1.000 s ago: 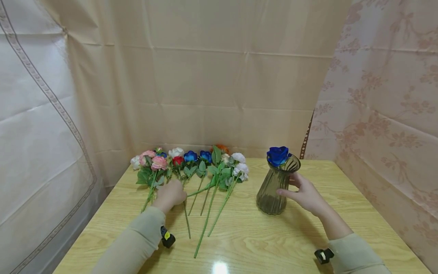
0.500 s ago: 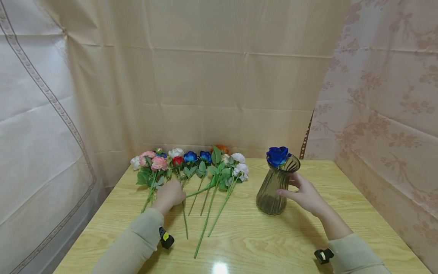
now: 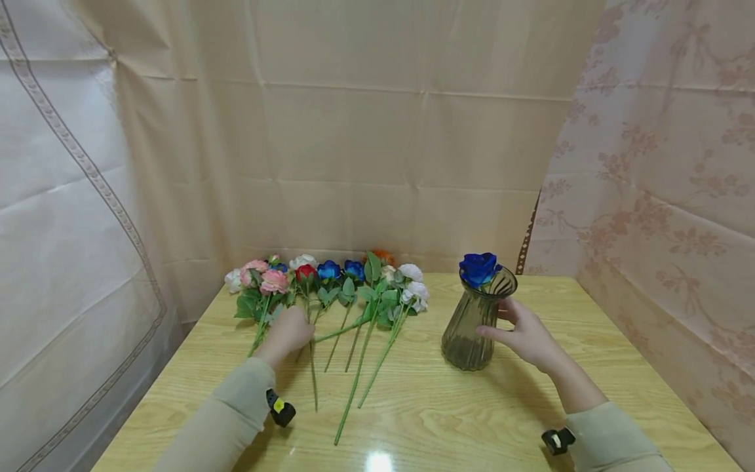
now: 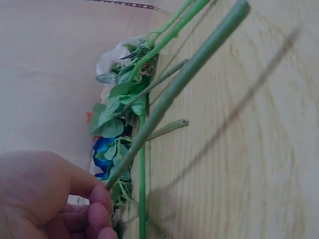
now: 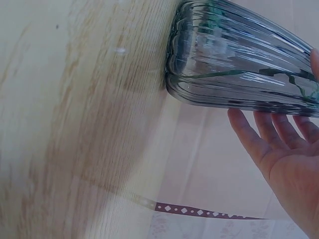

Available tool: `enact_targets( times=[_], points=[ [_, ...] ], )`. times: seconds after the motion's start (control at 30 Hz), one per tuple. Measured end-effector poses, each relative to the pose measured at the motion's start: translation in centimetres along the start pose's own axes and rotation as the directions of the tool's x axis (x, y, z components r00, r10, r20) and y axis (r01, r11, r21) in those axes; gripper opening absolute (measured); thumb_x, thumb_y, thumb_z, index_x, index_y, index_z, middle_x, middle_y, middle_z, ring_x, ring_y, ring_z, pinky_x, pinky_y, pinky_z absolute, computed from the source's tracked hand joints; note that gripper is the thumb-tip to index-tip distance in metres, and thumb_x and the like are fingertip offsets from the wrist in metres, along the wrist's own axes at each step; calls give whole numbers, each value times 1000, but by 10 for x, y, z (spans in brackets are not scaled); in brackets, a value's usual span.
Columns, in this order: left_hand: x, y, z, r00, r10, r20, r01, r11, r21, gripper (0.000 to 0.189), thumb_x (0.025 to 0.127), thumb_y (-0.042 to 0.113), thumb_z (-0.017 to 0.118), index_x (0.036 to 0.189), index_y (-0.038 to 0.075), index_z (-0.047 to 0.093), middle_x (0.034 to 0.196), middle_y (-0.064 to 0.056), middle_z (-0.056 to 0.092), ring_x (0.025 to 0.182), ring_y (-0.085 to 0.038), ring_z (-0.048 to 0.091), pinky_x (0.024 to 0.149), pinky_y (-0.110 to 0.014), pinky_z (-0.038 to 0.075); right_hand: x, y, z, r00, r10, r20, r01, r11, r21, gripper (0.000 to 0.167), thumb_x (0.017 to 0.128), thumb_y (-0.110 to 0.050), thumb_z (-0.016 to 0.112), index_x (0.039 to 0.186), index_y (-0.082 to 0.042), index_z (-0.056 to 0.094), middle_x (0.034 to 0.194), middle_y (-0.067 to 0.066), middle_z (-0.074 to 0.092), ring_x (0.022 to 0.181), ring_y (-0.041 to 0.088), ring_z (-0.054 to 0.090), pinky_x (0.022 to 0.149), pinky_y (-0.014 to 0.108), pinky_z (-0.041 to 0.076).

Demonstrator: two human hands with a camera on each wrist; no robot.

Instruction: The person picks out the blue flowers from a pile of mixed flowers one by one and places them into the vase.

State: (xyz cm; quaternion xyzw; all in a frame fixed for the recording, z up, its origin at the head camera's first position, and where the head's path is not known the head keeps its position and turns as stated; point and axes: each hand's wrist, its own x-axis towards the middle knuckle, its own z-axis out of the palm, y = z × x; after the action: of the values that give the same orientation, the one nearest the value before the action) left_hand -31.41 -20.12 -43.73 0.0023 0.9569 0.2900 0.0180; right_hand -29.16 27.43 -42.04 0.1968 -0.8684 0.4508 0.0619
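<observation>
My left hand (image 3: 288, 334) pinches the stem of a red rose (image 3: 306, 272) between thumb and fingers. In the left wrist view that green stem (image 4: 172, 94) slants up from the fingertips, clear of the tabletop, its shadow lying apart on the wood. At the right, my right hand (image 3: 531, 337) holds a ribbed, smoky glass vase (image 3: 468, 334) around its narrower upper part, thumb on the near side. The vase tilts a little to the right. One blue rose (image 3: 479, 269) stands in it, bloom above the rim; its stem shows through the glass in the right wrist view.
Around the red rose lie several artificial flowers: pink flowers (image 3: 274, 282), blue flowers (image 3: 328, 270), white flowers (image 3: 415, 294) and an orange flower (image 3: 383, 257). Their stems point toward the table's front. A beige curtain (image 3: 377, 144) hangs behind the wooden table (image 3: 425, 419).
My left hand has drawn slightly back and left, and the red rose has come up a little, its bloom now overlapping the white one behind. The right hand and vase stay put.
</observation>
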Motion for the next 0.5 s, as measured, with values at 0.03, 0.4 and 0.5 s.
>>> enact_targets(
  times=[0.03,0.4,0.5],
  points=[
    [0,0,-1,1000,11,-11,-11,1000,19,42,96,9,60,58,15,42,50,4,32,42,-13,34,43,-29,32,0,0,0,1000,2,2,-2,1000,1,91,90,-37,80,162,-19,28,151,17,47,130,45,51,95,64,48],
    [-6,2,-18,993,75,-96,-73,997,29,45,93,10,53,52,18,35,51,7,21,48,-11,18,46,-27,22,-2,-2,0,1000,23,1,-23,1000,-11,91,91,-37,80,162,-16,26,151,20,46,130,47,50,95,64,48],
    [-6,4,-21,985,105,-134,-99,994,46,45,93,11,54,53,17,33,53,6,19,52,-12,14,49,-28,19,-2,-3,-1,1000,25,4,-25,1000,-12,91,91,-36,79,162,-15,27,151,20,47,130,46,50,95,63,48]
  ],
)
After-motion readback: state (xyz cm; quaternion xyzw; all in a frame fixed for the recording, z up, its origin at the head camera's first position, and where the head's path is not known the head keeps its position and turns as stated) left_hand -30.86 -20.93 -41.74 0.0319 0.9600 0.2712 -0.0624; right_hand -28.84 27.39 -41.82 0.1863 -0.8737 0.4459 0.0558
